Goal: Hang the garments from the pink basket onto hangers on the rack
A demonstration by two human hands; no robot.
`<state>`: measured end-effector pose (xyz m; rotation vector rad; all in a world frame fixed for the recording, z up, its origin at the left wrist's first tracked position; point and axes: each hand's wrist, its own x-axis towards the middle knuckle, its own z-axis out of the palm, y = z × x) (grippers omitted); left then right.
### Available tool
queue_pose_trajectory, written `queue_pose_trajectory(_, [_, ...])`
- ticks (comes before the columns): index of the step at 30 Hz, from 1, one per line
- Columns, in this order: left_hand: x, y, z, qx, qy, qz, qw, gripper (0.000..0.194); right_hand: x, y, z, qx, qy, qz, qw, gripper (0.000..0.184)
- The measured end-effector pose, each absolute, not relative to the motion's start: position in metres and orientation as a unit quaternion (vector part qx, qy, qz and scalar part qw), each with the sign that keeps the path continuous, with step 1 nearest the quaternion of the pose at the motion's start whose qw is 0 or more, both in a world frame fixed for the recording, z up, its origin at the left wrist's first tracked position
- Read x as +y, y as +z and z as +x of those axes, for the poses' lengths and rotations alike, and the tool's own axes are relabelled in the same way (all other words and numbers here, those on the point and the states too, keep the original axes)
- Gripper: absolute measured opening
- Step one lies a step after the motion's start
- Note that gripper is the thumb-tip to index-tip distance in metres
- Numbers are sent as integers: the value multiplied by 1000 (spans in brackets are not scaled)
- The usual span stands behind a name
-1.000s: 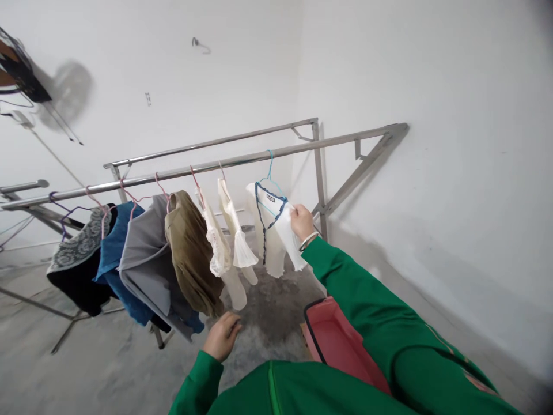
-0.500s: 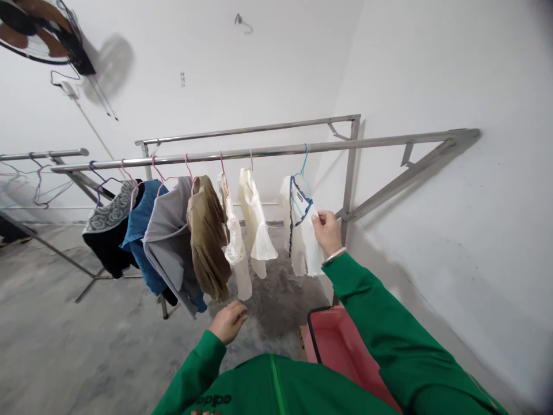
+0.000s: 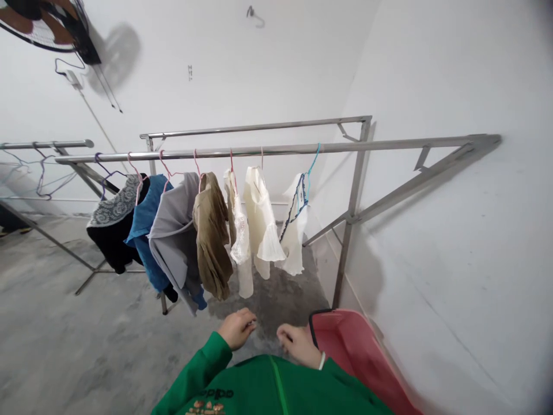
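Hovering low before the green jacket [image 3: 259, 386], the left hand [image 3: 237, 328] has its grip loosely curled, the thumb near the fingertips, just below the hanging lacy cream garment [image 3: 242, 248]. The right hand [image 3: 300, 344], slightly blurred, has a half-open grip with bent fingers, beside the black-edged end of a pinkish-red plastic tub [image 3: 358, 351]; its green sleeve hides part of that tub.

The sheer white top with navy trim [image 3: 295, 236] hangs at the right end of the row on a turquoise hanger [image 3: 313, 161], above and apart from both hands. Left of it, along the shiny metal rail [image 3: 285, 150], hang a white garment with a flared sleeve [image 3: 261, 225], the lacy one, then olive-brown [image 3: 211, 236], grey [image 3: 173, 225], blue [image 3: 147, 225] and lace-yoked black clothes [image 3: 114, 225].

Right of the trimmed top, a slanting metal post [image 3: 352, 213] and brace [image 3: 415, 181] stand between it and the white wall [image 3: 453, 259]. A dark fan [image 3: 56, 26] is mounted at upper left.
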<state>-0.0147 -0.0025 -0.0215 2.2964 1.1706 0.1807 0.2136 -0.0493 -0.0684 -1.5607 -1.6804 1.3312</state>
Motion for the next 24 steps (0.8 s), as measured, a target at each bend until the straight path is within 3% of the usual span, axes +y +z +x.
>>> queue_pose_trajectory(3, [-1, -19, -18, 417, 50, 863, 281, 21, -57, -87, 201, -593, 528, -576, 194, 5])
queue_pose_trajectory(10, [9, -17, -45, 403, 1, 870, 285, 21, -47, -92, 170, -539, 536, -621, 192, 7])
queue_pose_trajectory(19, [13, -40, -73, 368, -16, 881, 298, 21, -31, -101, 138, -635, 477, -591, 138, 17])
queue_pose_trajectory(24, [18, -50, -71, 380, -9, 874, 304, 22, -4, -98, 146, -644, 491, -572, 129, 12])
